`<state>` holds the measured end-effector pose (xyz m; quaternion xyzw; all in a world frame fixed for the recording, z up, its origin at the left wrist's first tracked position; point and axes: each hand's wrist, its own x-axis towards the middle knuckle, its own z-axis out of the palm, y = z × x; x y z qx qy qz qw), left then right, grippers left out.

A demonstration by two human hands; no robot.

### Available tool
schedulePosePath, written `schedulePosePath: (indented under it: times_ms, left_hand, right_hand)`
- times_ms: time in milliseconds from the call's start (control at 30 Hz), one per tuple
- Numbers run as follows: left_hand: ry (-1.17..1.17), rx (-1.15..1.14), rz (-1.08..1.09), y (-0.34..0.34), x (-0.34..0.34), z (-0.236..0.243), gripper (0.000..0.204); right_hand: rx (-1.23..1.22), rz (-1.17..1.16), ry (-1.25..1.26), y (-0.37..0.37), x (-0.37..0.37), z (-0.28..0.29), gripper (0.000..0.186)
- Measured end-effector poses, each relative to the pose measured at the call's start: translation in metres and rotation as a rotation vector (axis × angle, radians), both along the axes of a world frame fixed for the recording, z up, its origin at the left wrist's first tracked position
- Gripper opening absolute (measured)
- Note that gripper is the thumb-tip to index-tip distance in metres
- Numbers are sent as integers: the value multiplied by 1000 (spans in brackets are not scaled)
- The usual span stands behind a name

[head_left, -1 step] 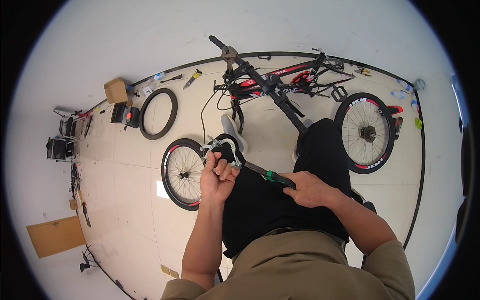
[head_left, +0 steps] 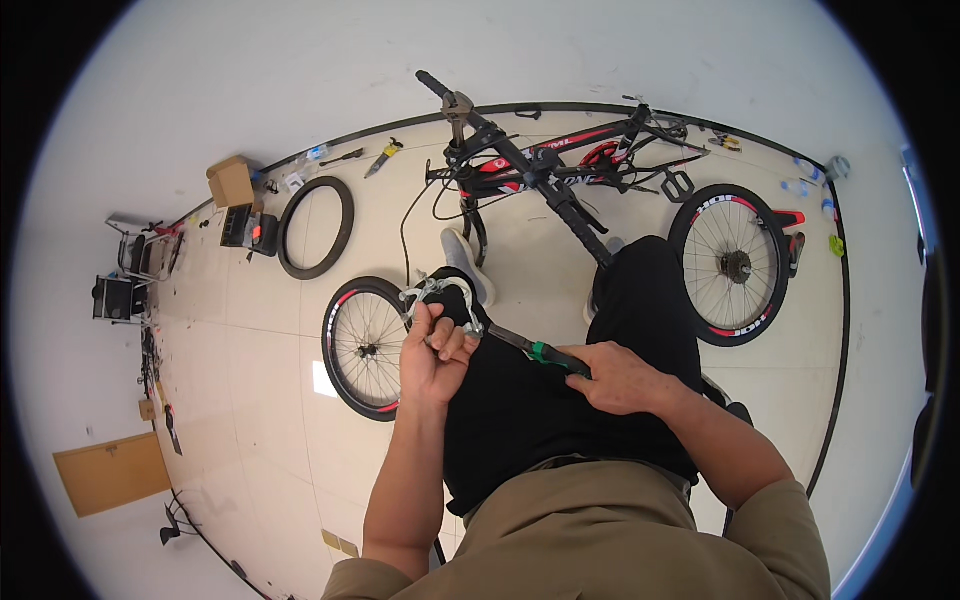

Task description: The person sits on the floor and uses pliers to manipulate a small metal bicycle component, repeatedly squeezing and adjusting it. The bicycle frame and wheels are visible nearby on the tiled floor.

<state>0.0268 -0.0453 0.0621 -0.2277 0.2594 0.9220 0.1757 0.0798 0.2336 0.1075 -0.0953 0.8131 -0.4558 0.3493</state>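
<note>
My left hand [head_left: 440,350] is closed around a silver bicycle brake caliper [head_left: 462,292], its curved arms standing up past my fingers above my left thigh. My right hand [head_left: 625,380] grips a steel hand tool with a black-and-green handle [head_left: 545,354]. The tool's slim metal end reaches to the caliper's lower end, beside my left fingers; whether its tip is engaged there cannot be made out. A black cable runs from the handlebar [head_left: 515,155] down to the caliper. Ahead of me stands the black and red bicycle frame [head_left: 545,180], without wheels fitted.
One wheel [head_left: 365,350] lies left of my leg, another wheel [head_left: 735,267] with a cassette lies at the right. A loose tyre [head_left: 317,228] and an opened cardboard box [head_left: 231,182] are at the far left. Yellow-handled tools [head_left: 385,157] and plastic bottles [head_left: 800,188] lie along the wall.
</note>
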Motion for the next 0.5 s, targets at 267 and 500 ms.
schedulePosePath:
  times_ms: [267, 500]
  left_hand:
    - [96, -47, 59, 3, -5, 20, 34]
    - [-124, 70, 527, -45, -13, 36, 26]
  right_hand:
    - [-29, -29, 17, 2, -5, 1, 45]
    - [-115, -96, -28, -6, -9, 1, 32]
